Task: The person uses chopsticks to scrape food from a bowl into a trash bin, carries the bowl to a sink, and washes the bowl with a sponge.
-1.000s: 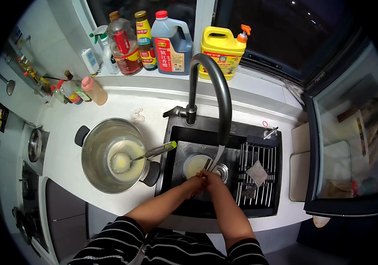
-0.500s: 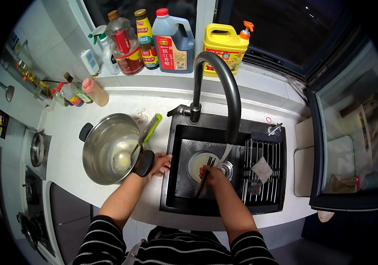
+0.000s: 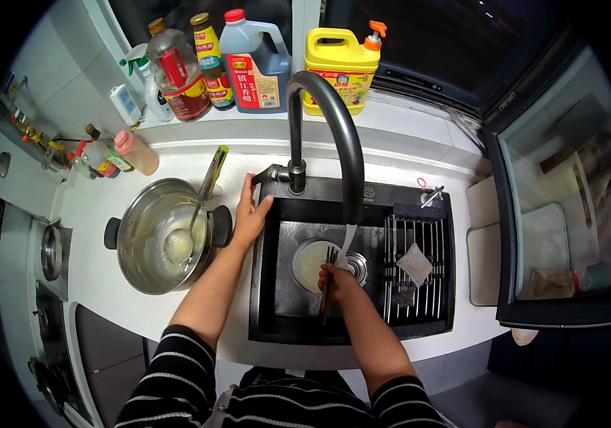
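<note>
- The chopsticks point(image 3: 331, 255) could slide out of the right hand point(image 3: 337, 279) if wet fingers loosen; they would probably drop into the bowl point(image 3: 309, 267) or onto the drain point(image 3: 355, 267), both just below.
- The stream point(image 3: 348, 237) from the tap point(image 3: 352, 150) comes down beside the right hand; a shift into it could splash the sink point(image 3: 277, 307) edge and bench point(image 3: 235, 324).
- A careless nudge at the lever point(image 3: 268, 174) might turn the flow stronger and cause spatter off the chopsticks.
- The bowl holds cloudy liquid, so a knock from the right hand could tip it.
- The ladle point(image 3: 214, 170) leans over the pot point(image 3: 134, 225) rim with its handle sticking up; the left arm swinging that way could catch it, or bump the pot's near handle point(image 3: 221, 226).
- The chopsticks lie inside the right hand, ends showing above and below the fist, over the sink and partly in front of the bowl.
- The left hand point(image 3: 251, 217) is well to their left, at the sink's left edge, with the lever right by its fingertips; whether they touch I cannot tell.
- Left hand: fingers stretched out, thumb apart, nothing seen in it. Right hand: fingers curled round the chopsticks, gripping them as a bundle; their exact number is unclear.
</note>
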Demonstrator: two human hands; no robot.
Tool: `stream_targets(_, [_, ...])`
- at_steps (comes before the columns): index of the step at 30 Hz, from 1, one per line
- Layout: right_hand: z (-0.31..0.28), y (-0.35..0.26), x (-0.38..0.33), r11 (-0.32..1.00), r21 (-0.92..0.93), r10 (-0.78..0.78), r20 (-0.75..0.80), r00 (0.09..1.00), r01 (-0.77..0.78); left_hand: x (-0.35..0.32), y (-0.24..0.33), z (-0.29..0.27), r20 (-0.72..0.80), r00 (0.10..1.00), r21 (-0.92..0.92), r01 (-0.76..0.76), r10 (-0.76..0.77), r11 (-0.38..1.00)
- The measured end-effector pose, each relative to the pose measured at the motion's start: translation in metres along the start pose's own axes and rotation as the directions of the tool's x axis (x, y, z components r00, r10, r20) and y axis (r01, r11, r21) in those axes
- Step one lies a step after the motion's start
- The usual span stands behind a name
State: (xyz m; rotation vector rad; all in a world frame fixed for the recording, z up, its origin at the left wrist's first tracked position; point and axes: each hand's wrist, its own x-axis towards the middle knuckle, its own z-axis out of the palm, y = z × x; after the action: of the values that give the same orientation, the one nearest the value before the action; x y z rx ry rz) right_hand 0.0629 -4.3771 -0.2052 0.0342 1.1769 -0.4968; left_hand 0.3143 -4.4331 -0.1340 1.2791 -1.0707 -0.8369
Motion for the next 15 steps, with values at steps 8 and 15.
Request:
stream_targets(8, [-0.009, 0.001, 0.005, 1.000, -0.003, 0.014, -0.026, 1.000, -0.014, -0.013, 0.019, 0.024, -0.042, 0.998, -0.116, 0.041, -0.046, 0.992])
stream_targets(15, [0.002, 0.000, 0.001, 0.999, -0.044, 0.030, -0.010, 1.000, -0.030, 0.020, 0.020, 0.015, -0.290, 0.957, 0.401, 0.096, 0.027, 0.911])
